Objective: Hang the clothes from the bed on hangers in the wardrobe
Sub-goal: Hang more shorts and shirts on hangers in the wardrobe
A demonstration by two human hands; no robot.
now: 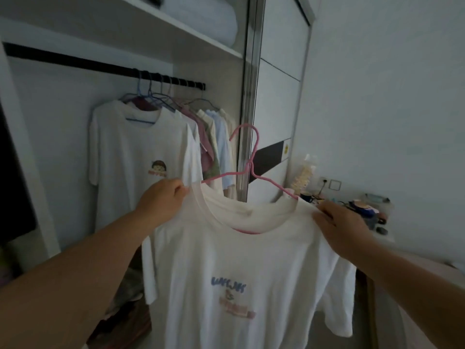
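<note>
A white T-shirt (241,273) with a blue and pink print hangs in front of me on a pink wire hanger (247,159), whose hook stands up above the collar. My left hand (163,200) pinches the shirt's left shoulder by the collar. My right hand (339,227) grips the right shoulder of the shirt. Behind, the open wardrobe has a black rail (100,65) with several hung shirts; the nearest is a white T-shirt with a cartoon print (136,157).
A shelf (176,26) with folded white bedding runs above the rail. The sliding door's metal edge (247,96) stands just behind the hanger hook. A cluttered nightstand (362,205) sits to the right. Piled clothes (125,311) lie on the wardrobe floor.
</note>
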